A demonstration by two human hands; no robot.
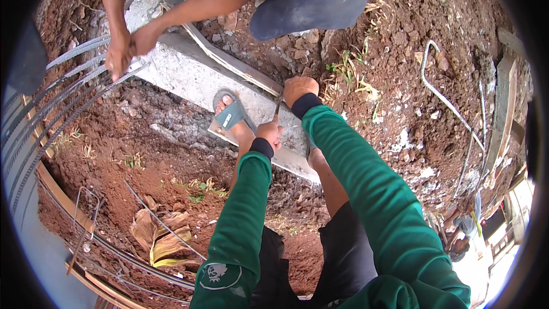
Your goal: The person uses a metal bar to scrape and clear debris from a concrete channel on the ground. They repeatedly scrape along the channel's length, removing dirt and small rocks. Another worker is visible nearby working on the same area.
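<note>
Closed round a knife-like tool (277,111) is my left hand (270,134); the tool has a brownish handle and a narrow dark blade tilted upward. My right hand (301,90) is a fist just beyond the blade, beside the near end of a pale split strip (229,65). What that fist grips is hidden. The strip lies lengthwise along a grey concrete beam (183,71). My sandalled left foot (231,115) rests on the beam, left of the tool.
Another person's hands (132,46) hold ribbed steel bars (68,103) at the upper left. Bent rebar (437,94) lies on reddish soil (400,51) at right. Dry leaves (163,234), a thin rod (163,223) and a wire stirrup (86,212) lie lower left.
</note>
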